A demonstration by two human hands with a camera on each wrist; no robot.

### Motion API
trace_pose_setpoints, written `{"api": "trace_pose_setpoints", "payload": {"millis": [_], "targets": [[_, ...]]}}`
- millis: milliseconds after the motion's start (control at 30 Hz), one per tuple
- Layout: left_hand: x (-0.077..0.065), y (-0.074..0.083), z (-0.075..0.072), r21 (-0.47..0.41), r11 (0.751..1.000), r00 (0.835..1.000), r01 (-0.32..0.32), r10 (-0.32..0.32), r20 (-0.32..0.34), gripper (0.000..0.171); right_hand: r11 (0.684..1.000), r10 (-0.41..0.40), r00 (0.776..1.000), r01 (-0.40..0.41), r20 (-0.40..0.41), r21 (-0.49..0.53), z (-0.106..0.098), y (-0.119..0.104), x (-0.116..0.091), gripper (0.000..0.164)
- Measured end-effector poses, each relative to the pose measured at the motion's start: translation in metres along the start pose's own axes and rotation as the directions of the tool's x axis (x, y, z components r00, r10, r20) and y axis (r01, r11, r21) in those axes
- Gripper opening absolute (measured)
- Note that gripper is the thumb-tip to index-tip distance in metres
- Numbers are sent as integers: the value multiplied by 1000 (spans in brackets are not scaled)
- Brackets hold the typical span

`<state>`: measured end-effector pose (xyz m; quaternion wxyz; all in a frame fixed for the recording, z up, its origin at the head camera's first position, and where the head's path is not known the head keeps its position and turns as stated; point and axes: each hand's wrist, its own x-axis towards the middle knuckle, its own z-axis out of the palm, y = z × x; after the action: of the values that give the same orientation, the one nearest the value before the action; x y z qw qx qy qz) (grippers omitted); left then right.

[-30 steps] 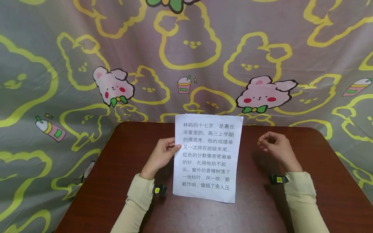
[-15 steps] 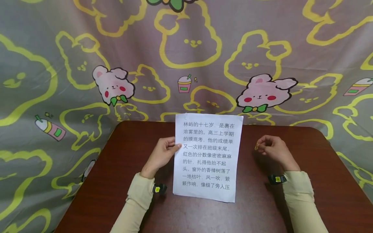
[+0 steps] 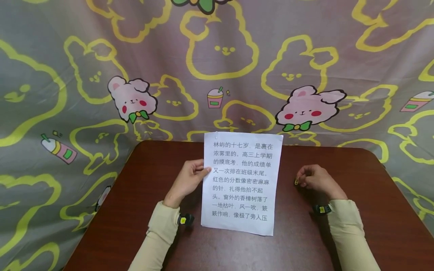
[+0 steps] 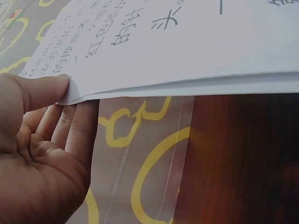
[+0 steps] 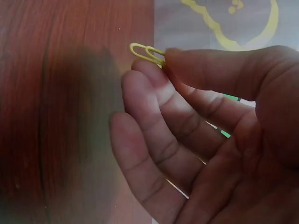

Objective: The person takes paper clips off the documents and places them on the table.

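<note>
My left hand (image 3: 189, 180) pinches the left edge of a stack of printed paper sheets (image 3: 241, 184), thumb on the front and fingers behind. In the left wrist view the lower edges of the paper (image 4: 196, 51) part slightly, showing more than one sheet. Off to the right, my right hand (image 3: 318, 180) holds a small yellow paper clip (image 3: 296, 181) between thumb and index finger. Its looped end (image 5: 145, 52) sticks out past the fingertips in the right wrist view, while the other three fingers curl loosely below.
A dark brown wooden table (image 3: 135, 233) lies under both hands. Behind it hangs a grey curtain (image 3: 237, 86) printed with yellow bear outlines and pink rabbits. Each wrist wears a black strap with a camera, such as the left wrist camera (image 3: 185, 220).
My right hand has moved down and slightly left with the paper clip, which now points downward from the fingertips. The left hand and the paper have stayed in place.
</note>
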<state>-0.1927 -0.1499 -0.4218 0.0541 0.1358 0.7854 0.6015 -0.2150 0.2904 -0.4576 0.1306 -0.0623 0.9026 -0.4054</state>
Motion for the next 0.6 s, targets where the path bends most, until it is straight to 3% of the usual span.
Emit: {"api": "trace_pose_setpoints", "payload": {"millis": [200, 600], "targets": [[-1, 0, 0, 7, 1000, 1000, 1, -1, -1, 29, 1000, 22, 997, -22, 68, 6, 4, 1, 3, 10], [-1, 0, 0, 9, 1000, 1000, 1, -1, 0, 30, 998, 59, 996, -58, 66, -18, 8, 5, 4, 10]]}}
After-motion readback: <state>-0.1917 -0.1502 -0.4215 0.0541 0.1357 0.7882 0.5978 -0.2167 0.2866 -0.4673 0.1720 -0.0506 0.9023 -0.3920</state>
